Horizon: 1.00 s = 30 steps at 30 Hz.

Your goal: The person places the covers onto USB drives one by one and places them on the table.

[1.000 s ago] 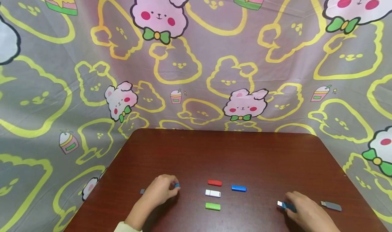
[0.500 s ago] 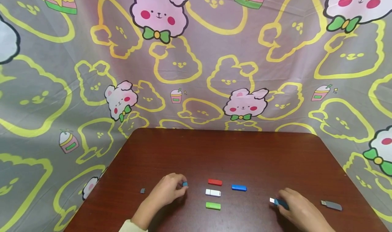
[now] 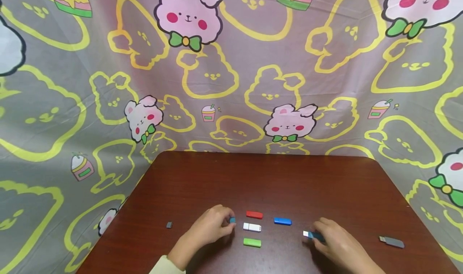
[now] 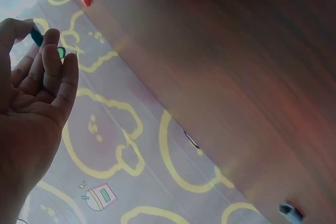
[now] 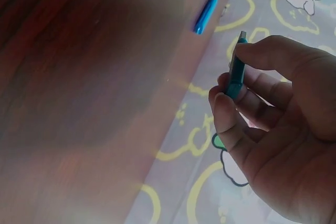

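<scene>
My left hand (image 3: 212, 226) pinches a small teal cap (image 3: 232, 220) between thumb and fingertips; in the left wrist view the cap (image 4: 36, 37) shows only as a thin edge. In my right hand (image 3: 337, 242) is a teal USB flash drive (image 3: 314, 236), gripped by its body with the bare metal plug pointing left. Between the hands lie a red flash drive (image 3: 255, 215), a white one (image 3: 252, 227), a green one (image 3: 252, 242) and a blue one (image 3: 283, 221). The left fingertips are close to the white drive.
A grey flash drive (image 3: 392, 242) with its plug bare lies at the right of the brown table (image 3: 267, 177). A small grey cap (image 3: 169, 225) lies at the left. Patterned cloth (image 3: 231, 65) hangs behind and beside the table.
My left hand has moved right with the teal cap, and my right hand has moved left with the teal flash drive. The gap between them has narrowed. The lying drives have stayed put.
</scene>
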Each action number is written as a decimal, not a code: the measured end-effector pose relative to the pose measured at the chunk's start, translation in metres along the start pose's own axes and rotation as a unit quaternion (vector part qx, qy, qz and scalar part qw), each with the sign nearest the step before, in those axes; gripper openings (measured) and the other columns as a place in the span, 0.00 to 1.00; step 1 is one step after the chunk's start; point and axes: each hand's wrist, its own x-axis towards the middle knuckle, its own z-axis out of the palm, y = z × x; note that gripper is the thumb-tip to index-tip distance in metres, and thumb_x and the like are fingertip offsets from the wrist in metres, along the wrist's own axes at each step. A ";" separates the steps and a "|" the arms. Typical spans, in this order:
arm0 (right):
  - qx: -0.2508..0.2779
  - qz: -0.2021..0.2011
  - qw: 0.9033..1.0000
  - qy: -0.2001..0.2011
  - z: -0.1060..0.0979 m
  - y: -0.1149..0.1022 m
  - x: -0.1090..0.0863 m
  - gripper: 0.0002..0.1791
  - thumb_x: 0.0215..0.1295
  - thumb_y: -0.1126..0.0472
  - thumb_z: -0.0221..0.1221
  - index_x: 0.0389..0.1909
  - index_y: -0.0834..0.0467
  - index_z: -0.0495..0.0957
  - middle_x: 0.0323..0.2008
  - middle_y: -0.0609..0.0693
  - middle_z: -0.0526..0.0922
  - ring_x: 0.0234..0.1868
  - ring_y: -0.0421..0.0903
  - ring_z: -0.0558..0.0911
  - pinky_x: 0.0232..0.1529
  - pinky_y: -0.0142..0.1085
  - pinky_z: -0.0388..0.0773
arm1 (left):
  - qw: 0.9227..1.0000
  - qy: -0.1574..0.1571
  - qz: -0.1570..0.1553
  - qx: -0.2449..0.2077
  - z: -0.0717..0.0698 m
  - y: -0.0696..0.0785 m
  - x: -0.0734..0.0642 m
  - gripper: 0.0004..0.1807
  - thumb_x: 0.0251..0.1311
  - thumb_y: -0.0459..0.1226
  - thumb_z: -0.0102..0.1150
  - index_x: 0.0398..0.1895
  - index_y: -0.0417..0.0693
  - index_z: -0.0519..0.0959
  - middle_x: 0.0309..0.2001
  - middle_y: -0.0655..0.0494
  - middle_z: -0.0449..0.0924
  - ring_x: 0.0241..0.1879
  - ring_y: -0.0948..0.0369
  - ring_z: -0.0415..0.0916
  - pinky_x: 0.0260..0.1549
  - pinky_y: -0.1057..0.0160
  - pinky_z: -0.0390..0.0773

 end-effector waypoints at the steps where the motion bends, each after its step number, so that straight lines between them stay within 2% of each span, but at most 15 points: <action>1: -0.001 -0.013 1.000 0.009 0.001 -0.001 0.000 0.11 0.53 0.60 0.74 0.32 0.50 0.80 0.29 0.39 0.72 0.30 0.36 0.69 0.30 0.33 0.73 | 1.000 -0.002 0.000 0.003 0.001 0.002 0.001 0.07 0.58 0.39 0.70 0.36 0.47 0.83 0.30 0.65 0.78 0.32 0.72 0.73 0.31 0.72 0.76; 6: -0.012 -0.070 0.997 0.041 0.002 -0.010 0.002 0.12 0.53 0.61 0.74 0.33 0.50 0.80 0.31 0.38 0.73 0.33 0.35 0.71 0.32 0.33 0.76 | 1.000 -0.018 0.002 0.011 0.005 0.010 0.008 0.06 0.58 0.39 0.70 0.36 0.50 0.84 0.30 0.65 0.77 0.32 0.73 0.70 0.30 0.73 0.74; 9: -0.010 -0.085 0.995 0.043 0.004 -0.017 0.005 0.12 0.52 0.59 0.75 0.34 0.51 0.81 0.32 0.38 0.73 0.33 0.35 0.72 0.32 0.34 0.76 | 1.000 -0.024 0.007 0.013 0.008 0.015 0.012 0.06 0.59 0.40 0.70 0.37 0.51 0.83 0.30 0.66 0.78 0.32 0.73 0.70 0.31 0.74 0.73; 15: 0.006 -0.148 0.984 0.094 0.009 -0.022 0.009 0.13 0.50 0.66 0.73 0.35 0.53 0.82 0.31 0.37 0.73 0.32 0.33 0.72 0.31 0.33 0.77 | 0.999 -0.019 0.029 0.017 0.011 0.022 0.018 0.06 0.58 0.40 0.70 0.36 0.52 0.83 0.29 0.66 0.78 0.31 0.73 0.69 0.30 0.76 0.71; 18: 0.011 -0.153 0.983 0.097 0.010 -0.024 0.010 0.13 0.49 0.67 0.73 0.34 0.53 0.82 0.30 0.36 0.73 0.31 0.32 0.71 0.30 0.32 0.76 | 0.999 -0.013 0.040 0.024 0.012 0.023 0.019 0.06 0.58 0.41 0.70 0.35 0.52 0.82 0.29 0.66 0.77 0.31 0.73 0.68 0.30 0.77 0.70; 24: -0.003 -0.119 0.991 0.055 0.009 -0.030 0.012 0.12 0.51 0.63 0.75 0.34 0.53 0.81 0.31 0.38 0.73 0.31 0.33 0.72 0.31 0.33 0.77 | 0.999 -0.024 0.032 0.018 0.013 0.027 0.021 0.06 0.59 0.42 0.70 0.36 0.53 0.83 0.30 0.67 0.77 0.32 0.74 0.69 0.31 0.77 0.71; 30: -0.005 -0.136 0.988 0.068 0.010 -0.033 0.013 0.13 0.50 0.64 0.75 0.34 0.54 0.81 0.32 0.38 0.75 0.32 0.34 0.74 0.32 0.33 0.79 | 0.999 -0.048 0.019 0.014 0.015 0.032 0.026 0.07 0.59 0.43 0.70 0.38 0.53 0.83 0.31 0.66 0.77 0.32 0.73 0.69 0.31 0.76 0.72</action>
